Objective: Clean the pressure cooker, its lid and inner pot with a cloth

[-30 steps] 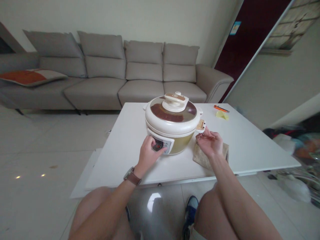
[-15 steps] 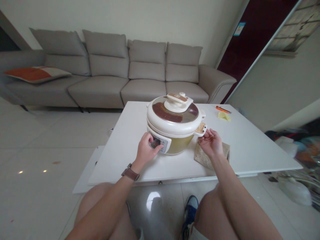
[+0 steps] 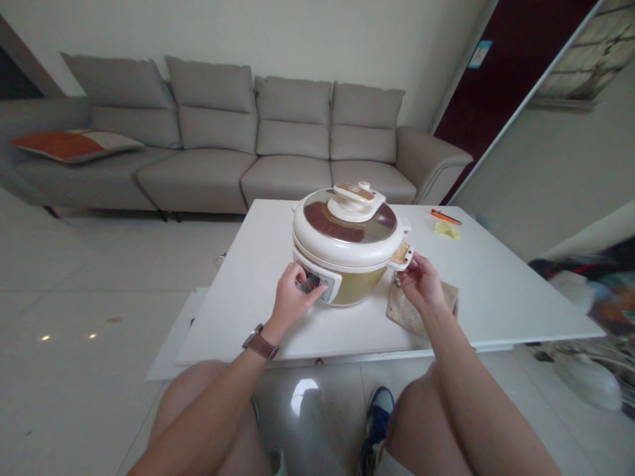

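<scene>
A round white cooker (image 3: 347, 254) with a yellowish lower body and a lid with a clear window stands upright on the white table. My left hand (image 3: 296, 294) is at its front control panel (image 3: 330, 285), thumb on the panel's right part and the other fingers curled at its left part. At the cooker's right side handle (image 3: 401, 256), my right hand (image 3: 419, 281) has its fingers bent against the handle's edge; its grip there is partly hidden. Under my right hand lies a folded beige cloth (image 3: 407, 312).
An orange-and-black cutter (image 3: 445, 217) and a crumpled yellow piece (image 3: 447, 230) lie on the table (image 3: 506, 291), right of the cooker. Behind the table stands a grey sofa (image 3: 198, 175). Assorted items are on the floor at the right.
My right hand has shifted slightly up against the side handle, its fingers nearer the handle's edge. My left hand keeps its place on the panel. The view has shifted slightly.
</scene>
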### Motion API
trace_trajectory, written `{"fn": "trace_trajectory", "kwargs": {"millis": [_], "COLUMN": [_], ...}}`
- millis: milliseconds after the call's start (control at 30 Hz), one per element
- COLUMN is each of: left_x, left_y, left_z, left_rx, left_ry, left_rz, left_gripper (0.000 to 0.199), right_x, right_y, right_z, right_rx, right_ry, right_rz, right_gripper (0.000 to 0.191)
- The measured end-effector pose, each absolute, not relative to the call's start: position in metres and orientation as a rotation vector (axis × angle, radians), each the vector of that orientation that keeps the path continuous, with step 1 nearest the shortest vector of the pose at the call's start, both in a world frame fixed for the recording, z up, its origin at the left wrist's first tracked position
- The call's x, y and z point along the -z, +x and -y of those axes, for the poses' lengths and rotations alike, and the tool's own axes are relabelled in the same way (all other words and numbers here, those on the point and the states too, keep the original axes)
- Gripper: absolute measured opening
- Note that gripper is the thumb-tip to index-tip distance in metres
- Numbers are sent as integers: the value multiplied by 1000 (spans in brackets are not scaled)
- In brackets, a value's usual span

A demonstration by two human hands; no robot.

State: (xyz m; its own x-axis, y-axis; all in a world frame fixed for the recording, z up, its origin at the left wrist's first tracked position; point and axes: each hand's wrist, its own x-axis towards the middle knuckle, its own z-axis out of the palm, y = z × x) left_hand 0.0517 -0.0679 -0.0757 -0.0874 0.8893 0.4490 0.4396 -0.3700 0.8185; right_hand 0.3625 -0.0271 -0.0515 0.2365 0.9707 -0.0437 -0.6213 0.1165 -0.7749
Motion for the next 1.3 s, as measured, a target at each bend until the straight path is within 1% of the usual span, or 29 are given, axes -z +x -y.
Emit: {"fn": "trace_trajectory", "kwargs": {"millis": [333,667,1000,1300], "left_x": [75,79,76,83], "left_y": [57,60,69,64], "left_z": [70,70,77,71], "left_rx": [-1452,-1509,-1481,-1478], "left_ry": [1642,1623,1415,1465], "left_rz": [-1414,-1393,-1380,-1362], "left_gripper": [49,38,39,36], "right_x": [49,50,52,50], "right_y": [359,361,362,361], "right_z": [27,24,27,28], "right_rx": [-1283,-1276,-1264,-1277], "right_ry": [-782,-787,-736,-740], "right_rz": [537,554,646,635], "right_gripper": [11,11,15,20]}}
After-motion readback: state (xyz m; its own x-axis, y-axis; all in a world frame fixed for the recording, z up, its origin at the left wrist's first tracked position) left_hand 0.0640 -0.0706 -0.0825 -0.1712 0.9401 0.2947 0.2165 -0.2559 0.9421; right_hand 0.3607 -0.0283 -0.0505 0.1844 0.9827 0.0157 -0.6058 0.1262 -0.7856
